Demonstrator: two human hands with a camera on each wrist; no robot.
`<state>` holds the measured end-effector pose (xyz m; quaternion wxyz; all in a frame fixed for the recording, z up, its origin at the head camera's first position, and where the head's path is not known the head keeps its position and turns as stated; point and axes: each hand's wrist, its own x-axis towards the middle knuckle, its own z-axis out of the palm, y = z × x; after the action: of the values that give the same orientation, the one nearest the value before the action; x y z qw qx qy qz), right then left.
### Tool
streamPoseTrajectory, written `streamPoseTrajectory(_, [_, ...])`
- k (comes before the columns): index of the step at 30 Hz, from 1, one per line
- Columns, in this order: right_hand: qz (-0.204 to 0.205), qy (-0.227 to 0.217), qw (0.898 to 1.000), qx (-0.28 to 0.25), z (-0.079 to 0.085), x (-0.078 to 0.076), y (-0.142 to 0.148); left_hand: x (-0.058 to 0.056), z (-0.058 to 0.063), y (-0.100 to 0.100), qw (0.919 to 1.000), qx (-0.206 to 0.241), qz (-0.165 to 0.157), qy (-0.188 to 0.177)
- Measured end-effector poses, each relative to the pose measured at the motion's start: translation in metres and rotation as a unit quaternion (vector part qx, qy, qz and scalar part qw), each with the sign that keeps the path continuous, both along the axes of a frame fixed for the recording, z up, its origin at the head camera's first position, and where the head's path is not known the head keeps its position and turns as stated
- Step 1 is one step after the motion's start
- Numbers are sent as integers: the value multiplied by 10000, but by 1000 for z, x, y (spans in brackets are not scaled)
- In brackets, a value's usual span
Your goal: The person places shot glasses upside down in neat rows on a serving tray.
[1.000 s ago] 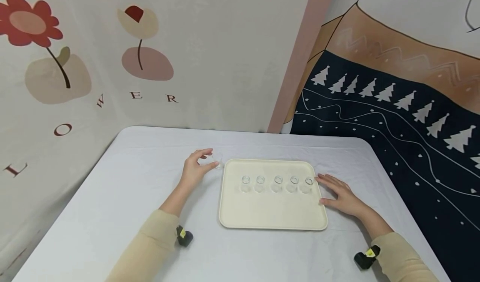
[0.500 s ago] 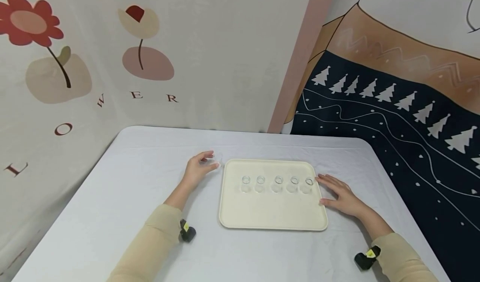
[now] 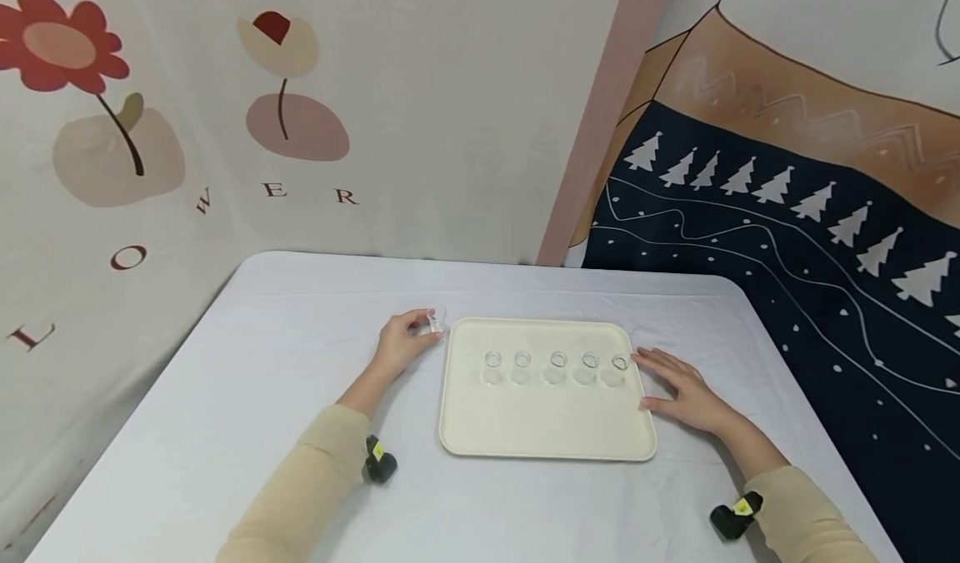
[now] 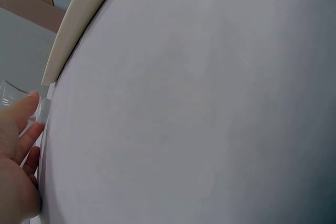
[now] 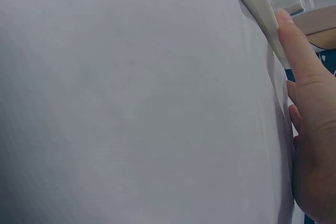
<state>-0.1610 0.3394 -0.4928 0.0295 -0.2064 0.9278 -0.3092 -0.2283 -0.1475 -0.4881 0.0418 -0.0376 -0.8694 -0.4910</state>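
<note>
My left hand [image 3: 399, 346] pinches a small clear glass [image 3: 437, 321] between thumb and fingers, just off the far left corner of a cream tray [image 3: 547, 430]. In the left wrist view this glass [image 4: 44, 110] lies partly behind the thumb, its wide mouth turned away from the table. On the tray, several matching glasses stand in a row, the rightmost glass [image 3: 615, 371] close to the right rim. My right hand [image 3: 682, 390] rests at that rim with fingers spread, and the right wrist view has its thumb [image 5: 296, 51] against the tray's side.
A white cloth [image 3: 225, 396] covers the table under the tray. Beyond the table's far edge hangs a pale curtain [image 3: 450, 130] with flower prints, and to the right a dark panel [image 3: 675, 205] with white trees. Black cameras sit at both wrists.
My left hand has shifted slightly right and nearer, and the glass shows more plainly between its fingers. The right hand and the tray stay where they were.
</note>
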Motion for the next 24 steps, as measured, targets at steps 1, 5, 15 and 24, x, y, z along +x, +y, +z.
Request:
streamPoseTrajectory(1, [2, 7, 10000, 5, 0, 0, 0, -1, -1, 0, 10000, -63, 9, 43])
streamPoseTrajectory(5, [10, -1, 10000, 22, -1, 0, 1, -2, -5, 2, 9995, -240, 115, 176])
streamPoseTrajectory(15, [65, 43, 10000, -40, -2, -1, 2, 4, -2, 4, 9977, -261, 179, 600])
streamPoseTrajectory(24, [32, 16, 10000, 13, -1, 0, 1, 0, -5, 1, 9996, -237, 158, 48])
